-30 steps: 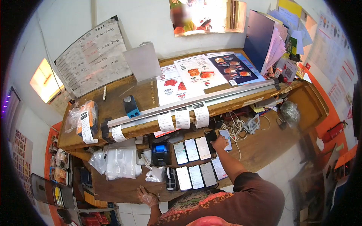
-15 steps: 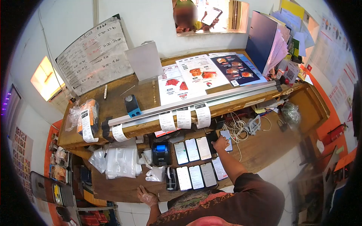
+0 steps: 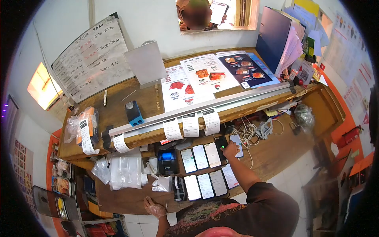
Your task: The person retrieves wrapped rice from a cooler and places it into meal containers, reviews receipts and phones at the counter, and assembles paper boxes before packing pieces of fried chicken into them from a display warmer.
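Dark phone [image 3: 219,142] lies leftward, partly under the right hand's [image 3: 231,150] fingers (the nearer hand), long axis pointing forward. They look bent; any pinch is unclear.

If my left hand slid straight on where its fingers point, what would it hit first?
Your left hand would probably meet the stack of clear plastic bags, past a strip of wooden desk, though depth is hard to judge.
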`<state>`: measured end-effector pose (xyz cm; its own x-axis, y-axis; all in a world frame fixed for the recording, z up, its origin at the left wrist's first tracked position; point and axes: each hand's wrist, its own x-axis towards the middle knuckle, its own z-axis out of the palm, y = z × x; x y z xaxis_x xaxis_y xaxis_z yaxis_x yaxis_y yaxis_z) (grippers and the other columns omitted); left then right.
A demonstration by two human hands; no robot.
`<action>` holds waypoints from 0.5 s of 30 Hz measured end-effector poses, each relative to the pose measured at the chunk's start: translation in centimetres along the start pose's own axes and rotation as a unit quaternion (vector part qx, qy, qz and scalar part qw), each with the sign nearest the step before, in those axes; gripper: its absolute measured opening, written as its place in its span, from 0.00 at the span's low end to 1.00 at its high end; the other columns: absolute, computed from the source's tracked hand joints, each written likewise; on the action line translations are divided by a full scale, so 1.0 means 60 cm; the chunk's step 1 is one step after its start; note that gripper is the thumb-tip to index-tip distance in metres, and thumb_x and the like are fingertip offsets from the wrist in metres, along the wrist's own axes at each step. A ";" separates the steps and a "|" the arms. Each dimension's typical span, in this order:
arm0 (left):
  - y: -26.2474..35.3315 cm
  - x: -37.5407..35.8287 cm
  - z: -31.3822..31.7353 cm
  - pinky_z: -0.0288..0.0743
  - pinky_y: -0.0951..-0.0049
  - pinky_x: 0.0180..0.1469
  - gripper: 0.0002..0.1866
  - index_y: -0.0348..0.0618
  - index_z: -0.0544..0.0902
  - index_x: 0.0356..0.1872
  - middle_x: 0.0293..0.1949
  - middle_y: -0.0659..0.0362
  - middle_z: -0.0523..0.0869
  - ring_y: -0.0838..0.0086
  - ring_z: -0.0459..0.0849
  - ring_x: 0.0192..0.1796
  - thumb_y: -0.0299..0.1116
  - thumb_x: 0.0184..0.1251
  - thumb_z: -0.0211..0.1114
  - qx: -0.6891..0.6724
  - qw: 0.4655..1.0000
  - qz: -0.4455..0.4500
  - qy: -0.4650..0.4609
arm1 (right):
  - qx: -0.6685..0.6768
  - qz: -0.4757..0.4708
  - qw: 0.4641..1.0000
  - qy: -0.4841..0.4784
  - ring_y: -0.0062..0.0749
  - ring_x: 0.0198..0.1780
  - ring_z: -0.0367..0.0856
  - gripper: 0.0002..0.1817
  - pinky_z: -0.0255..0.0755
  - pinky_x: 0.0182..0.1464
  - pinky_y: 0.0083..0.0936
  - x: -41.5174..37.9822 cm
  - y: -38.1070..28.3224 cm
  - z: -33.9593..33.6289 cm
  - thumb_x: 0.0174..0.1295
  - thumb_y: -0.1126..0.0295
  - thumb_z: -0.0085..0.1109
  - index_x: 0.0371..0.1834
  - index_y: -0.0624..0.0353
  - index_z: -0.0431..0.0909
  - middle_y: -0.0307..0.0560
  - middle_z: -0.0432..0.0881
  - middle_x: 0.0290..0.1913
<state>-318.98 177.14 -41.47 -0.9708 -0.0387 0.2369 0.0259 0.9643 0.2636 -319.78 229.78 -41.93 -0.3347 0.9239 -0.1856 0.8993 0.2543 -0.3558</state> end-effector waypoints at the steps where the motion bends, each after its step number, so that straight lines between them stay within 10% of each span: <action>1: 0.012 0.004 -0.012 0.62 0.50 0.70 0.32 0.36 0.73 0.67 0.69 0.42 0.70 0.43 0.69 0.67 0.25 0.56 0.59 -0.014 1.000 -0.010 -0.009 | 0.004 -0.005 1.000 0.008 0.55 0.66 0.68 0.37 0.61 0.63 0.54 0.000 0.001 0.002 0.42 0.51 0.81 0.56 0.50 0.77 0.49 0.78 0.58; 15: 0.021 0.016 -0.012 0.60 0.48 0.70 0.34 0.37 0.72 0.67 0.69 0.42 0.69 0.45 0.67 0.69 0.26 0.53 0.56 -0.002 1.000 -0.025 -0.019 | 0.010 -0.012 0.999 0.029 0.53 0.62 0.70 0.35 0.62 0.59 0.53 0.003 0.005 0.015 0.40 0.51 0.82 0.53 0.49 0.79 0.47 0.78 0.55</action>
<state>-319.69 178.11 -40.27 -0.9792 -0.0766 0.1877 -0.0217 0.9601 0.2787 -319.81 229.77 -42.93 -0.3390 0.9326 -0.1236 0.8852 0.2717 -0.3776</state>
